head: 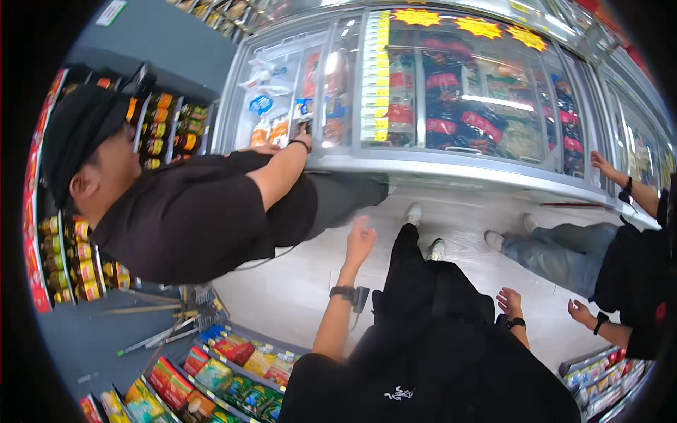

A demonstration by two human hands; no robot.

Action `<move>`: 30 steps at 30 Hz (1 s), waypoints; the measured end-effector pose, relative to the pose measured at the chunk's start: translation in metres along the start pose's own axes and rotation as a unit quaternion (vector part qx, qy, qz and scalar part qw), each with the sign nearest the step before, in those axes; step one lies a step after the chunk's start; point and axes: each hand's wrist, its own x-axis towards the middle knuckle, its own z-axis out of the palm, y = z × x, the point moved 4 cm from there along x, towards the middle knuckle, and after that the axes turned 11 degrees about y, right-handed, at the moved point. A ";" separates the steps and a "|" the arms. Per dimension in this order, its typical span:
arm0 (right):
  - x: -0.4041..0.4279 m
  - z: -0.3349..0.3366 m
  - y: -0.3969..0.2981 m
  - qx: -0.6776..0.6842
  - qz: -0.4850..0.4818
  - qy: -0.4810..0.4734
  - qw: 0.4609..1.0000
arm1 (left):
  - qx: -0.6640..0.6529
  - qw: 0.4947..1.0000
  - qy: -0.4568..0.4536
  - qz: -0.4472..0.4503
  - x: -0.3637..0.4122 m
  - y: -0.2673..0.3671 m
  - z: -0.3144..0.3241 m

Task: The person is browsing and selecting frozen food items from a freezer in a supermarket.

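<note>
My left hand is raised in front of me over the pale floor, slightly blurred, with nothing in it. It is near the dark trousers of a person at the left. My right hand hangs beside my hip, palm partly up, fingers apart and holding nothing. Before me stands a long chest freezer with glass lids. Bagged frozen goods lie inside, several in dark and pink packs. At its left end, the person in a black cap reaches in among white and orange bags.
Another person in jeans stands at the right, one hand by the freezer edge. Shelves of bottles and jars rise at the left. Packaged goods fill a low shelf behind me, and poles lean near a wire basket.
</note>
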 end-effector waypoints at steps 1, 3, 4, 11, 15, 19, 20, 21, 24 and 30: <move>-0.002 0.002 -0.006 0.003 -0.007 -0.010 1.000 | -0.003 1.000 -0.007 0.004 0.013 0.000 0.000; -0.017 0.017 -0.029 0.015 -0.012 -0.028 0.999 | -0.004 0.997 0.045 0.064 0.043 -0.006 -0.009; -0.018 0.019 -0.041 0.022 -0.022 -0.019 0.999 | -0.013 0.997 0.033 0.069 0.060 0.006 -0.001; -0.031 0.038 -0.104 0.027 -0.074 -0.002 0.997 | -0.015 0.997 0.047 -0.051 0.150 0.025 0.010; -0.034 0.057 -0.108 0.007 -0.066 0.005 0.998 | -0.029 0.998 0.020 -0.056 0.162 0.014 0.027; -0.034 0.070 -0.104 -0.010 -0.050 -0.007 0.999 | 0.001 1.000 0.009 0.026 0.159 0.007 0.026; -0.033 0.072 -0.102 -0.013 -0.043 -0.010 0.999 | -0.001 0.999 0.020 0.048 0.159 0.009 0.023; -0.030 0.074 -0.100 -0.017 -0.036 -0.014 0.999 | -0.002 0.997 0.031 0.069 0.159 0.011 0.020; -0.032 0.077 -0.102 -0.015 -0.036 -0.007 0.999 | -0.062 0.995 0.061 -0.039 0.168 0.027 0.019; -0.045 0.090 -0.125 0.035 -0.061 -0.005 0.998 | -0.027 0.999 0.031 -0.004 0.184 0.029 0.036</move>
